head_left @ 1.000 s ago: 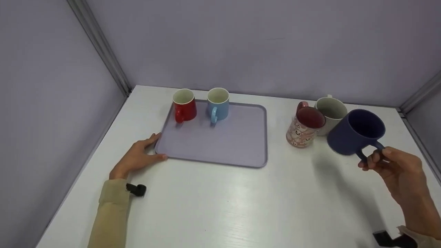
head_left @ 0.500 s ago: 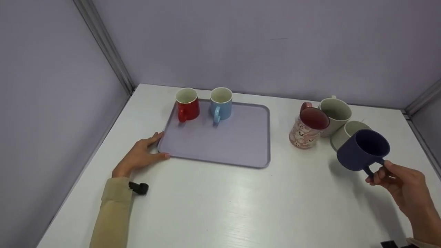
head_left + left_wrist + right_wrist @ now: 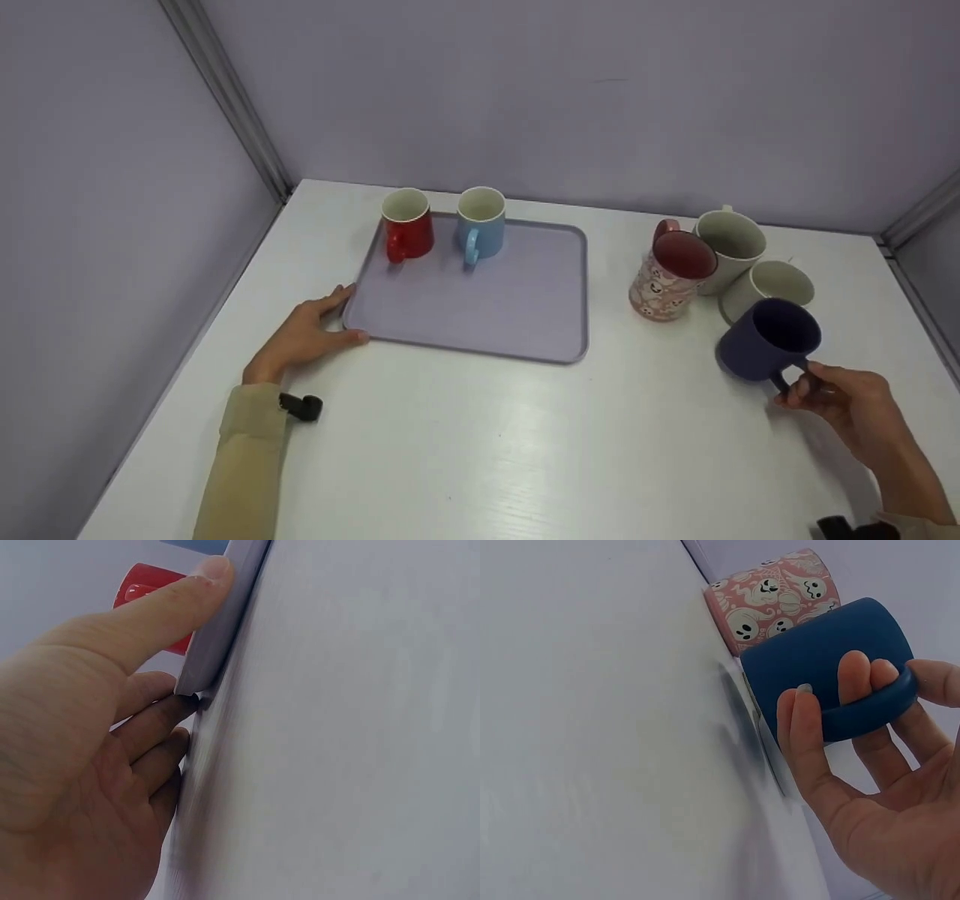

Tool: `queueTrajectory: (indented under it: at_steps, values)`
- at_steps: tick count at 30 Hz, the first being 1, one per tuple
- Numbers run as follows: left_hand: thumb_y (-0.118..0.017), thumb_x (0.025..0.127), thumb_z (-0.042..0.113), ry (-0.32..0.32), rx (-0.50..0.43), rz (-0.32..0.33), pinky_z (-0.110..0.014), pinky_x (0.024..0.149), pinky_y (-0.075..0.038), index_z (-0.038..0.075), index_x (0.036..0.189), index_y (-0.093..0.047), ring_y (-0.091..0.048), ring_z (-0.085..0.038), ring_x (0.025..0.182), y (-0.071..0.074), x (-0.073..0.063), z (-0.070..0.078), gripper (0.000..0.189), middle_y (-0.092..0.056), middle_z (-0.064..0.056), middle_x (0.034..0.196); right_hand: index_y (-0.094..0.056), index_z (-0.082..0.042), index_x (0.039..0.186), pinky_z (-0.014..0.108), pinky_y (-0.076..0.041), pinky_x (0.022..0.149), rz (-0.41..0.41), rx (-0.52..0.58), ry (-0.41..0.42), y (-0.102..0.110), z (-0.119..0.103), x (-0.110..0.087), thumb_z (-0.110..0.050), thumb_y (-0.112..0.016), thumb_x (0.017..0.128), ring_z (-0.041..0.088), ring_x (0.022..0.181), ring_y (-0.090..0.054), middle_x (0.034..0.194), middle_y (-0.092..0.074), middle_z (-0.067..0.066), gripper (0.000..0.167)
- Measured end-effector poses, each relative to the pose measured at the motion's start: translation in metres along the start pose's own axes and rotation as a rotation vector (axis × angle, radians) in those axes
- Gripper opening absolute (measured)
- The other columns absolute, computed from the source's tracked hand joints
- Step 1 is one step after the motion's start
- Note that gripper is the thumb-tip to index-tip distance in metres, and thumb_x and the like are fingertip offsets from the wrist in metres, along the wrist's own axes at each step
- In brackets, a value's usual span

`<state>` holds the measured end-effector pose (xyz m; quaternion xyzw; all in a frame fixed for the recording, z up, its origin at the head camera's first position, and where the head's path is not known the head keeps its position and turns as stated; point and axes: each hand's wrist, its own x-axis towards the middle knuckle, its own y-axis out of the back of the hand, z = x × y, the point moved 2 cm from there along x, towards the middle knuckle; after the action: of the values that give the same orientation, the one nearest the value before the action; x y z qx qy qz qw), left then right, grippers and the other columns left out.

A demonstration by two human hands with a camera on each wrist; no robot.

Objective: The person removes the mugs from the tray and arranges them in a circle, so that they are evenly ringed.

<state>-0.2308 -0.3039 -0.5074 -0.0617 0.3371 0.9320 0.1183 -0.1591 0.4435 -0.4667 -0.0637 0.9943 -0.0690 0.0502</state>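
My right hand grips the handle of a dark blue mug, low over the table's right side. Whether its base touches the tabletop is hard to tell. In the right wrist view, fingers pass through the handle of the blue mug, and a pink ghost-patterned mug shows behind it. My left hand rests at the near left corner of a lilac tray, thumb on the front rim and fingers along the left side. A red mug and a light blue mug stand on the tray.
Right of the tray stands the pink ghost mug, close to a pale mug behind it. Another pale mug stands directly behind the blue one. Grey partition walls close off the table's back and sides.
My right hand has brought the blue mug lower and nearer the table's front, baring the second pale mug behind it; lately it shifted slightly left. My left hand stays at the tray corner.
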Motion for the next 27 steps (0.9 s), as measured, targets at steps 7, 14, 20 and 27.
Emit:
queueTrajectory:
  at_steps: [7,14,20,27]
  values:
    - [-0.086,0.087,0.055,0.003,0.017,0.0,-0.059,0.135,-0.015,0.021,0.169,-0.032,-0.014,-0.034,0.167,0.0021,0.0012,0.0007,0.104,-0.022,-0.01,0.178,-0.076,0.006,0.09,0.034,-0.068,0.081,-0.018,-0.002,-0.007,0.0016,0.0035,0.001,-0.003,-0.04,0.115,0.025,0.078,-0.079,0.08,-0.075,0.01,0.044]
    - [-0.087,0.087,0.053,0.015,0.006,-0.005,-0.059,0.135,-0.014,0.021,0.169,-0.032,-0.012,-0.034,0.167,0.0017,0.0006,0.0023,0.104,-0.021,-0.009,0.178,-0.076,0.006,0.092,0.033,-0.067,0.082,-0.013,-0.019,-0.027,0.0034,0.0058,0.0004,-0.004,-0.041,0.115,0.024,0.079,-0.079,0.081,-0.075,0.008,0.042]
    - [-0.087,0.088,0.052,0.011,0.01,-0.007,-0.058,0.135,-0.014,0.021,0.169,-0.032,-0.012,-0.032,0.167,0.0009,0.0005,0.0016,0.103,-0.023,-0.008,0.178,-0.075,0.008,0.096,0.034,-0.068,0.082,-0.027,-0.004,-0.014,0.0029,0.0051,-0.0008,-0.004,-0.04,0.115,0.026,0.079,-0.079,0.081,-0.073,0.008,0.041]
    - [-0.086,0.087,0.054,0.017,0.017,-0.007,-0.06,0.134,-0.014,0.022,0.169,-0.032,-0.012,-0.034,0.167,-0.0008,0.0006,0.0007,0.104,-0.022,-0.008,0.178,-0.075,0.009,0.097,0.035,-0.068,0.08,-0.017,-0.012,-0.026,0.0041,0.006,-0.0004,-0.005,-0.042,0.115,0.022,0.078,-0.078,0.081,-0.073,0.007,0.04]
